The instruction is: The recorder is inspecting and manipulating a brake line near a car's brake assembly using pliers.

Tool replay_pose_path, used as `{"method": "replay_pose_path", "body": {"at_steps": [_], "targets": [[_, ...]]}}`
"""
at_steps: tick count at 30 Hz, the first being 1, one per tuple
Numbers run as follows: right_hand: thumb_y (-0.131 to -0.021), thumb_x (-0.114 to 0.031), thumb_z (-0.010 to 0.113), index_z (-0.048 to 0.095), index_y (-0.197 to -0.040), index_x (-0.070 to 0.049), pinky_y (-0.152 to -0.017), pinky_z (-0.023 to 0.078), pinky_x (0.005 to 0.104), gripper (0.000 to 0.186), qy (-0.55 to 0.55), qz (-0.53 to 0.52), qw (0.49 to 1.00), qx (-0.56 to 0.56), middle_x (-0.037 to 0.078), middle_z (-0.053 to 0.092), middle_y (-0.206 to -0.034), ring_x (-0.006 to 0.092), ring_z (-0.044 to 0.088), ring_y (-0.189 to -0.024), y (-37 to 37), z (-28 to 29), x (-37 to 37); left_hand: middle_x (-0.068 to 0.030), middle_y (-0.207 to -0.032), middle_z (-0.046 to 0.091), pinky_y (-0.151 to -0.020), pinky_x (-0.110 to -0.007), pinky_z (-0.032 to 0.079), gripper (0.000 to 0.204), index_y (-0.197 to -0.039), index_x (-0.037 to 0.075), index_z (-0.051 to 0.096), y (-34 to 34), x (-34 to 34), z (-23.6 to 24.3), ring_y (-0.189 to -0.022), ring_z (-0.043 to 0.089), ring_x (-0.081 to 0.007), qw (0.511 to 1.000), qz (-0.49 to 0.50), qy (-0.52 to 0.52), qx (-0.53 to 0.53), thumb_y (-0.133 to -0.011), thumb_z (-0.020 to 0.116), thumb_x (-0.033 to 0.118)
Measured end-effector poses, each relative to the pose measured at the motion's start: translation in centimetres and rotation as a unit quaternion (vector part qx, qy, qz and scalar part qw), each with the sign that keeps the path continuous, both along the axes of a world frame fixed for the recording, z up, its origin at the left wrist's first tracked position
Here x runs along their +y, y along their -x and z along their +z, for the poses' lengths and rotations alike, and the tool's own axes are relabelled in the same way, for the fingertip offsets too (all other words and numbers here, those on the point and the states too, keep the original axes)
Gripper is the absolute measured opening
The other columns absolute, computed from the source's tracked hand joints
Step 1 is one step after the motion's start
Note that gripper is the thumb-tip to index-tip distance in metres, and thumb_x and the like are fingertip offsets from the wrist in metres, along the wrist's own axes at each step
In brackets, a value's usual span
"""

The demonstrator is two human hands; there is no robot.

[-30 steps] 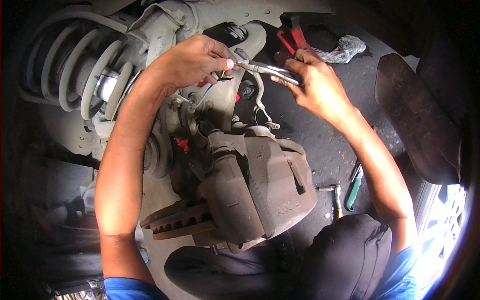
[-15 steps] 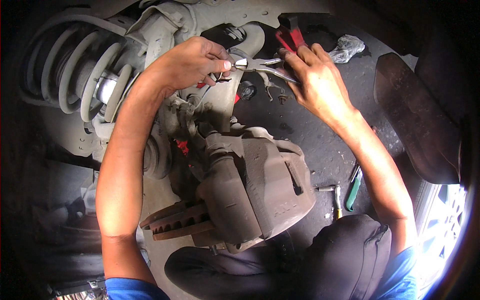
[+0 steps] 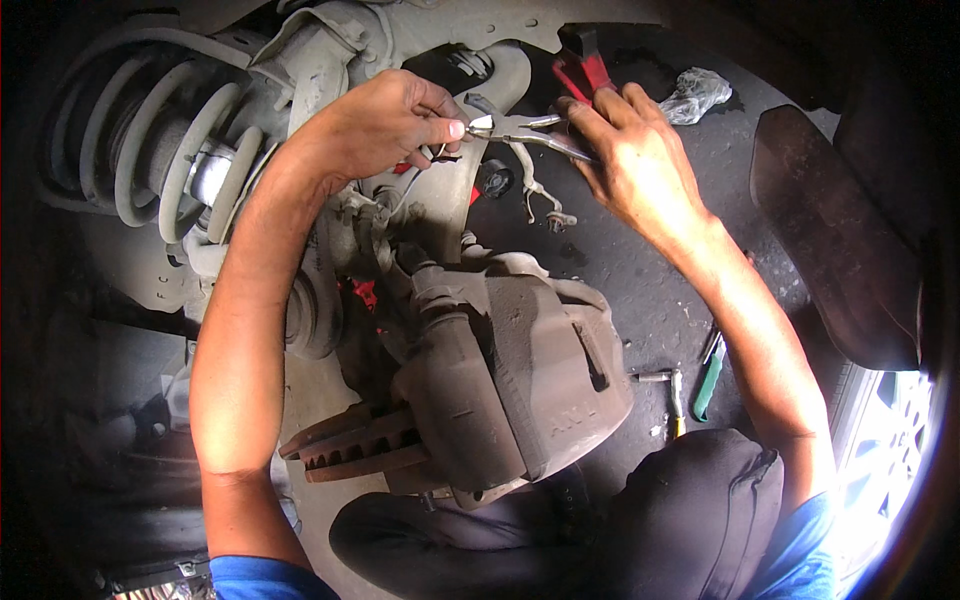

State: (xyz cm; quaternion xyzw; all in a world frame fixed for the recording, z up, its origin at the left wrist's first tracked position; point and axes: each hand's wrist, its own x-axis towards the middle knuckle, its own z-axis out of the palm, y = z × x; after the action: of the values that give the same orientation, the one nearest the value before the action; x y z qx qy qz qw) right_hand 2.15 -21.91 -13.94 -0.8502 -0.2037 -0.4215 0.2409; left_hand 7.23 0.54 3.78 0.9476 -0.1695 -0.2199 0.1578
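Both hands at the wheel hub, above the brake caliper [image 3: 520, 380]
Right hand [image 3: 640, 165] closed round pliers [image 3: 525, 130], their nose at the left fingertips; left hand [image 3: 390, 125] pinches a small clip there, just beside the coil spring [image 3: 150, 150], too small to identify
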Motion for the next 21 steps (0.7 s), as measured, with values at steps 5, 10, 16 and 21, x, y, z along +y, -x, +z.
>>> {"method": "replay_pose_path", "body": {"at_steps": [5, 10, 16, 21], "targets": [[-0.086, -0.021, 0.079, 0.069, -0.113, -0.007, -0.088, 0.056, 0.0442, 0.033, 0.003, 0.002, 1.000, -0.002, 0.012, 0.063, -0.097, 0.0310, 0.063, -0.097, -0.19, 0.18, -0.05, -0.0042, -0.091, 0.071, -0.075, -0.028, 0.058, 0.032, -0.112, -0.004, 0.072, 0.13, -0.15, 0.03, -0.082, 0.066, -0.0126, 1.000, -0.001, -0.003, -0.010, -0.098, 0.073, 0.025], [-0.085, -0.021, 0.079, 0.069, -0.111, -0.007, -0.089, 0.056, 0.0450, 0.032, 0.005, 0.003, 1.000, 0.006, 0.012, 0.064, -0.098, 0.0318, 0.063, -0.098, -0.16, 0.39, 0.19, -0.0048, -0.091, 0.071, -0.074, -0.028, 0.058, 0.030, -0.111, -0.004, 0.073, 0.03, -0.07, 0.11, -0.083, 0.067, -0.0129, 1.000, 0.005, -0.009, -0.008, -0.097, 0.073, 0.022], [-0.087, -0.015, 0.072, 0.068, -0.112, -0.006, -0.085, 0.058, 0.0433, 0.027, 0.012, -0.013, 1.000, 0.000, 0.012, 0.065, -0.096, 0.0312, 0.065, -0.096, 0.26, 0.68, 0.39, -0.0075, -0.090, 0.073, -0.072, -0.028, 0.059, 0.029, -0.109, -0.005, 0.075, 0.19, -0.18, 0.04, -0.081, 0.068, -0.0139, 0.999, 0.004, -0.015, -0.038, -0.096, 0.074, 0.021], [-0.087, -0.012, 0.067, 0.067, -0.111, -0.007, -0.081, 0.060, 0.0414, 0.024, 0.029, -0.028, 0.999, 0.017, 0.012, 0.066, -0.096, 0.0306, 0.068, -0.095, 0.43, 0.54, 0.59, -0.0082, -0.088, 0.074, -0.070, -0.028, 0.059, 0.030, -0.108, -0.006, 0.075, 0.26, -0.20, 0.10, -0.077, 0.069, -0.0141, 0.999, 0.002, -0.007, -0.037, -0.094, 0.076, 0.021]]}}
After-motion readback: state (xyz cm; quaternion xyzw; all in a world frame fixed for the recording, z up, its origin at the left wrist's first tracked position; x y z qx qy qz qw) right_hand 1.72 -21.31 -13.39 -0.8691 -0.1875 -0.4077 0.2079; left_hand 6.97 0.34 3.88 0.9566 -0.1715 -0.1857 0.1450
